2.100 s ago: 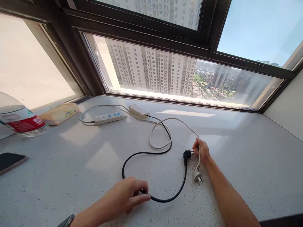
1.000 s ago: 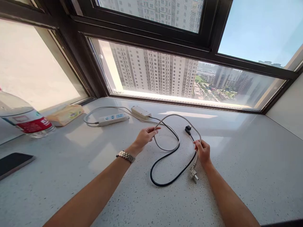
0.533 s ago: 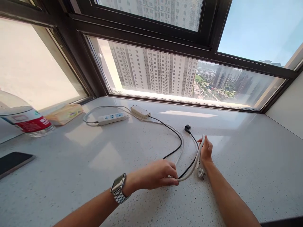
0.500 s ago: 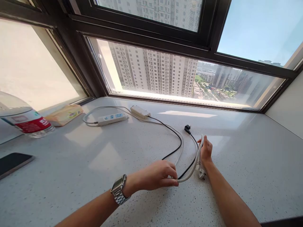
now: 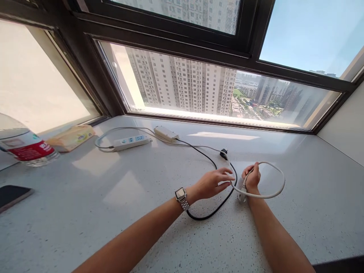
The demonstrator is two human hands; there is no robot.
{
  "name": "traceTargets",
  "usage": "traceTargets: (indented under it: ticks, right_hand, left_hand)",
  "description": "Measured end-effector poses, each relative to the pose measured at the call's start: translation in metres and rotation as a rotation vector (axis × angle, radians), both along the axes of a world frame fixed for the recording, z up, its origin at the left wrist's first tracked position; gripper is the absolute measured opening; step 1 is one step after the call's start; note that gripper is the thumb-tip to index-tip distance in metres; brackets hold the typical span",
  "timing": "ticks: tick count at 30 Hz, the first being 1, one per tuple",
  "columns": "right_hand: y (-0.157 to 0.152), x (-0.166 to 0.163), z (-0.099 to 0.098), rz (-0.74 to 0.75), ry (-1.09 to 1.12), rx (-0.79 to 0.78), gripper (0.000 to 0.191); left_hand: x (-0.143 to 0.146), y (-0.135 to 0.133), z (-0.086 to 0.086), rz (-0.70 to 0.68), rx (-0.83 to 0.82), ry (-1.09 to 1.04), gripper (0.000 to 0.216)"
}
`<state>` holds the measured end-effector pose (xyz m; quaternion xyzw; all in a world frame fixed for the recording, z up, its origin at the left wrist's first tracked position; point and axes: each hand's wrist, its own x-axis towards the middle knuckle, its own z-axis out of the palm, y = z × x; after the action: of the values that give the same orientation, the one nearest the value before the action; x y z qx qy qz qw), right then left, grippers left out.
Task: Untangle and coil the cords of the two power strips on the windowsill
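Observation:
My right hand (image 5: 253, 179) is closed round a white power cable (image 5: 280, 189) close to its end. The white plug (image 5: 242, 196) sits just below that fist, by the wrist. From the fist the cable makes a wide loop to the right, crosses over my right wrist and runs back leftward. My left hand (image 5: 213, 184), a watch (image 5: 181, 194) on its wrist, has its fingers apart, their tips at the white cable. A black cable (image 5: 203, 218) curves round beneath the left hand. Its black plug (image 5: 223, 153) lies just beyond the fingers.
On the speckled white counter (image 5: 170, 242), a white power strip (image 5: 132, 142) and a white adapter box (image 5: 166, 133) lie near the window. At left are a tissue pack (image 5: 71, 138), a large water bottle (image 5: 31, 148) and a phone (image 5: 14, 195).
My left hand has moved up and right, its fingers coming apart from a pinch on the white cable. The cable now loops out to the right, over my right wrist.

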<state>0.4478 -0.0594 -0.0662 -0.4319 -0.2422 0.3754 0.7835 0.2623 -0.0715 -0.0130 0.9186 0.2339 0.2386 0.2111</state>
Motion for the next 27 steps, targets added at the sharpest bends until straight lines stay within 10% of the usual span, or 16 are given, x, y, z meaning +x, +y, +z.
traceTargets:
  ticks: [9,14,19,27]
  right_hand:
    - [-0.007,0.015,0.019,0.448,0.241,-0.177,0.038]
    - [-0.02,0.007,0.022,0.634,-0.465,-0.419,0.036]
    - [-0.027,-0.006,0.021,0.338,-1.209,-0.581,0.024]
    - [-0.026,-0.018,0.016,0.34,-1.495,-0.625,0.048]
  left_hand:
    - [-0.071,0.106,-0.004,0.756,0.097,0.489,0.049]
    - [-0.1,0.107,-0.011,0.828,0.18,0.493,0.045]
    - [-0.125,0.097,-0.014,1.013,0.226,0.469,0.034]
    - [-0.149,0.109,-0.026,0.957,0.042,0.414,0.04]
